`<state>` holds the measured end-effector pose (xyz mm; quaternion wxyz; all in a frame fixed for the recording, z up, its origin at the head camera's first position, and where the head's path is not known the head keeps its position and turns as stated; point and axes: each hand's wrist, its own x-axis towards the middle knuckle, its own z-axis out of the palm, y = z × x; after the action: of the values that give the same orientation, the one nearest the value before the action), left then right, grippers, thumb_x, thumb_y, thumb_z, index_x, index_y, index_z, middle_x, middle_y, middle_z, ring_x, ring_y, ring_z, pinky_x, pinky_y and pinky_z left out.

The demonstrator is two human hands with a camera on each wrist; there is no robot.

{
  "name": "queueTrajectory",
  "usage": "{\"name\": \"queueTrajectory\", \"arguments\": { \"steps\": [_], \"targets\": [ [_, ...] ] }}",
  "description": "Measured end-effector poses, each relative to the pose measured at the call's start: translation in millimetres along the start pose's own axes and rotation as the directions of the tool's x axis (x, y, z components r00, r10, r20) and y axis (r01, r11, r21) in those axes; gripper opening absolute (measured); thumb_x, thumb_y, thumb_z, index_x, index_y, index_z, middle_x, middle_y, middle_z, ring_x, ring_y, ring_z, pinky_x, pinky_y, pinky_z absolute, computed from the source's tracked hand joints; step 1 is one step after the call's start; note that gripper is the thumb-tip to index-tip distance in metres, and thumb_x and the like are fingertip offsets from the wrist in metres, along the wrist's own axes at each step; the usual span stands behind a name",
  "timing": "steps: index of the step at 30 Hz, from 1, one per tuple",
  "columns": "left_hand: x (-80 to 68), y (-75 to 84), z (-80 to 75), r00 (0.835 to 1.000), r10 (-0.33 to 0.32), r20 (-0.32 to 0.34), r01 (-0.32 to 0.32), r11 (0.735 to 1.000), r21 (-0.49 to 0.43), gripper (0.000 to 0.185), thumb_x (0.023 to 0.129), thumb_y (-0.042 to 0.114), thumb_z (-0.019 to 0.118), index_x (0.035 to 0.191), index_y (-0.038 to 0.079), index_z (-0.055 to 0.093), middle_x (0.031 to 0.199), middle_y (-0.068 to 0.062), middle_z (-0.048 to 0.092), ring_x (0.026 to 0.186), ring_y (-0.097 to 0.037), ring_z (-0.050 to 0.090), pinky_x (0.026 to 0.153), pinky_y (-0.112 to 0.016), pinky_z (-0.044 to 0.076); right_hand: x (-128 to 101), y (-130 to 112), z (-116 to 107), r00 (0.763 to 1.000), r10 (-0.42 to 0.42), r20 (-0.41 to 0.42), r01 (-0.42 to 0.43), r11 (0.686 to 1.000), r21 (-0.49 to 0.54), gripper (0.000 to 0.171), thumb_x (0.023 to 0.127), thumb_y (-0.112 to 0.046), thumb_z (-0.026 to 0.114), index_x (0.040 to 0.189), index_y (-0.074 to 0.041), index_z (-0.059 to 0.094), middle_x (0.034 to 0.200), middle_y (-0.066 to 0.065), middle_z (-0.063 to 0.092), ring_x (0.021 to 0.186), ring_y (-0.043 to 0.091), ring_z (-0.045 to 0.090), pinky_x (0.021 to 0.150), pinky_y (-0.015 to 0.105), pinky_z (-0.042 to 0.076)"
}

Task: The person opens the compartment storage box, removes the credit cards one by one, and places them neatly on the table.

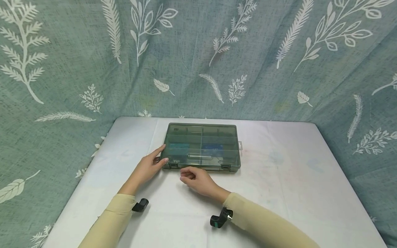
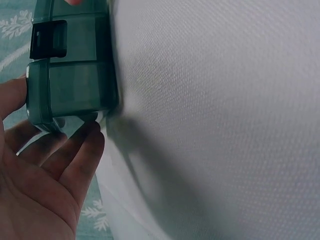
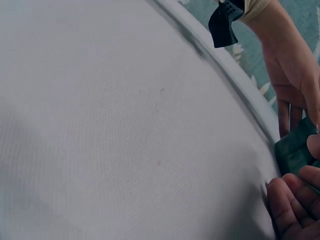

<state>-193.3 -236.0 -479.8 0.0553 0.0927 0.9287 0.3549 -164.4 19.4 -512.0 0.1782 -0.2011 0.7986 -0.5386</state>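
Observation:
A translucent dark green plastic storage box [image 1: 217, 139] with a divided inside lies flat on the white table, its lid down. Blue items and a pale elongated piece show dimly through the lid. My left hand [image 1: 148, 168] holds the box by its left front corner, thumb at the lid's edge and fingers against the left end [image 2: 75, 87]. My right hand [image 1: 200, 181] is just in front of the box, near the left front latch [image 1: 173, 165], with loosely curled fingers and nothing seen in them. In the left wrist view only one of its fingertips shows.
A second black front latch [image 1: 225, 167] is at the box's right, and a clear tab [image 1: 240, 145] sticks out of its right end. White cloth [image 1: 279, 193] covers the table. Leaf-patterned green curtains [image 1: 192, 58] hang behind and along both sides.

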Motion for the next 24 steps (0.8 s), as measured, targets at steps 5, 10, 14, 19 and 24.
{"name": "queueTrajectory", "arguments": {
  "steps": [5, 10, 14, 19, 24],
  "targets": [
    [0.4, 1.0, 0.3, 1.0, -0.008, -0.004, 0.008, 1.0, -0.002, 0.068, 0.104, 0.04, 0.059, 0.162, 0.019, 0.031, 0.16, -0.023, 0.036, 0.13, -0.046, 0.054, 0.105, -0.06, 0.048, 5.9, -0.9, 6.6, 1.0, 0.01, -0.002, -0.01, 0.997, 0.072, 0.04, 0.103, -0.031, 0.064, 0.136, -0.01, 0.064, 0.119, -0.001, 0.071, 0.096, 0.009, 0.069, 0.079, 0.025, 0.059],
    [1.0, 0.1, 0.7, 1.0, -0.018, 0.003, 0.018, 1.0, -0.008, 0.068, 0.104, 0.039, 0.06, 0.162, 0.02, 0.03, 0.16, -0.024, 0.034, 0.13, -0.046, 0.054, 0.105, -0.06, 0.049, 11.1, -4.8, 14.9, 0.999, 0.027, 0.017, -0.03, 0.978, 0.204, 0.043, 0.103, -0.023, 0.063, 0.14, 0.0, 0.059, 0.121, 0.009, 0.07, 0.096, 0.018, 0.07, 0.079, 0.029, 0.062],
    [1.0, -1.8, 1.4, 1.0, -0.026, 0.009, 0.026, 1.0, -0.013, 0.069, 0.104, 0.041, 0.059, 0.163, 0.021, 0.029, 0.161, -0.022, 0.034, 0.131, -0.045, 0.053, 0.104, -0.06, 0.049, 13.2, -7.1, 20.2, 0.998, 0.05, 0.034, -0.057, 0.968, 0.246, 0.048, 0.104, -0.025, 0.062, 0.144, 0.002, 0.054, 0.129, 0.012, 0.067, 0.099, 0.02, 0.071, 0.081, 0.03, 0.062],
    [0.4, -2.3, 1.5, 1.0, -0.023, 0.008, 0.023, 1.0, -0.014, 0.069, 0.104, 0.042, 0.058, 0.163, 0.022, 0.029, 0.162, -0.021, 0.033, 0.131, -0.045, 0.053, 0.104, -0.06, 0.049, 15.4, -6.7, 23.2, 0.996, 0.072, 0.05, -0.083, 0.952, 0.295, 0.049, 0.106, -0.028, 0.058, 0.145, 0.001, 0.053, 0.127, 0.014, 0.069, 0.101, 0.025, 0.072, 0.087, 0.035, 0.061],
    [0.5, -2.2, 1.1, 1.0, -0.018, 0.005, 0.018, 1.0, -0.015, 0.069, 0.104, 0.043, 0.058, 0.163, 0.022, 0.029, 0.16, -0.023, 0.035, 0.13, -0.045, 0.054, 0.104, -0.059, 0.05, 18.4, -9.0, 28.0, 0.992, 0.124, 0.034, -0.127, 0.91, 0.395, 0.047, 0.106, -0.028, 0.058, 0.141, 0.003, 0.055, 0.119, 0.016, 0.071, 0.102, 0.03, 0.072, 0.087, 0.037, 0.061]
  ]
}}
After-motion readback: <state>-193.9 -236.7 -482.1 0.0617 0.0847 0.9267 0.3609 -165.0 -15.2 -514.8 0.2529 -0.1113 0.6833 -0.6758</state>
